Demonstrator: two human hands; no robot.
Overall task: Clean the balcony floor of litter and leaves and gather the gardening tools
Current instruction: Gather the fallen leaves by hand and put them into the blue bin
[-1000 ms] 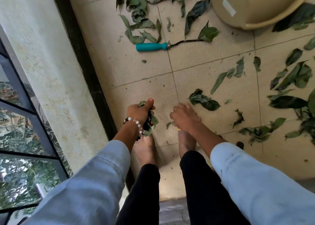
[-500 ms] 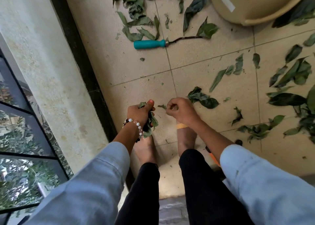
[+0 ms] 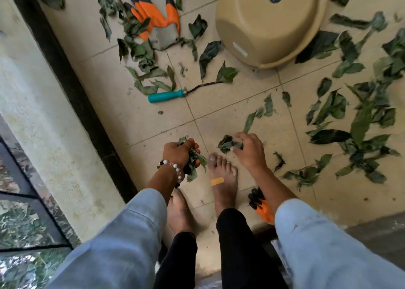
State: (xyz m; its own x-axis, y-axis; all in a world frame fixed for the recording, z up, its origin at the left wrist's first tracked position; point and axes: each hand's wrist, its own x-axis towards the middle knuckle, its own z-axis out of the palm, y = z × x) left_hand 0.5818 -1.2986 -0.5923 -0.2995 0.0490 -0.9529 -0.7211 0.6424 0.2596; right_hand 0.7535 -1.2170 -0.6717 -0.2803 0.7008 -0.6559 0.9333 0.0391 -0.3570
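Left hand fisted, right hand pinching

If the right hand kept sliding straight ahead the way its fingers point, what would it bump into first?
The right hand already touches a crumpled leaf clump. Its fingers point up and leftward, so beyond that probably bare tile, then perhaps the teal-handled tool, though the exact line is uncertain.

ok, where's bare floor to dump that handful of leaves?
Barest patch: the tiles between the black strip along the wall, the teal-handled tool and the left hand. A smaller gap lies between the tool and the right hand. Crowded: around the orange glove and right of the tub.
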